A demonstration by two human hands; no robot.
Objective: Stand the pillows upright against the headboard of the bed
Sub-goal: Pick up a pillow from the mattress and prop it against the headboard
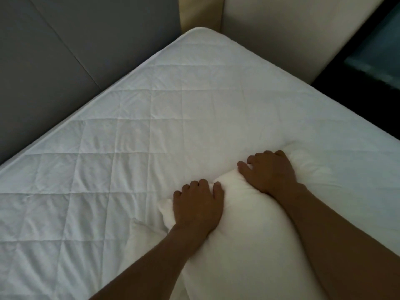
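Observation:
A plump white pillow (244, 230) lies on the quilted white mattress (134, 131) at the lower right. My left hand (198, 205) grips its near-left top edge, fingers curled into the fabric. My right hand (269, 172) clutches the top edge further right. A second white pillow (141, 237) peeks out beneath the first, to the left of my left forearm. The grey padded headboard (65, 50) runs along the mattress's upper-left side, well away from both pillows.
A cream upholstered panel (281, 29) borders the mattress on the upper right. Dark floor and a dim glassy surface (372, 61) show at the far right. The room is dimly lit.

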